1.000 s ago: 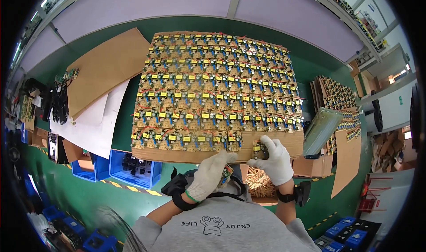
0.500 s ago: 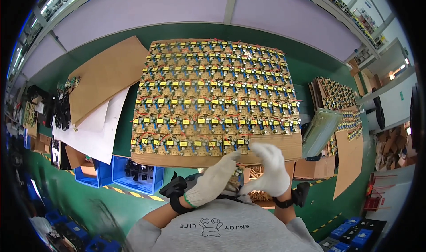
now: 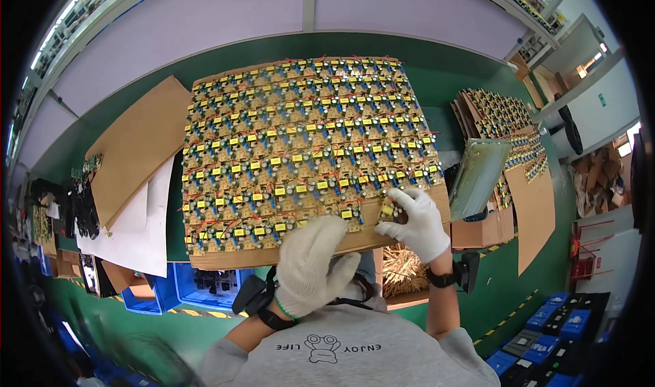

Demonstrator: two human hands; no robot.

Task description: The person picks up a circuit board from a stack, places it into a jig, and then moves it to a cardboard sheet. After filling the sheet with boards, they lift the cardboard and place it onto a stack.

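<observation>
My right hand (image 3: pixel 422 229), in a white glove, pinches a small circuit board (image 3: pixel 387 210) with a yellow part on it. That board is over the near strip of a cardboard sheet (image 3: pixel 365 239), right of the last board in the nearest row. Many similar circuit boards (image 3: pixel 300 158) with yellow blocks, blue parts and red wires cover the sheet in rows. In a cream knit glove, my left hand (image 3: pixel 308 263) is at the sheet's near edge, thumb apart from the fingers, holding nothing. It hides part of the nearest row.
Loose cardboard (image 3: pixel 140 148) and a white sheet (image 3: pixel 147 230) lie at the left. Right of the boards leans a translucent panel (image 3: pixel 482 179), with more stacked boards (image 3: pixel 501 114) beyond. Blue bins (image 3: pixel 179 285) and a box of straw-like material (image 3: pixel 404 271) are below the table edge.
My right hand has moved forward from near my body, bringing the circuit board over the cardboard. My left hand has come off the board and opened. The view has shifted to the right.
</observation>
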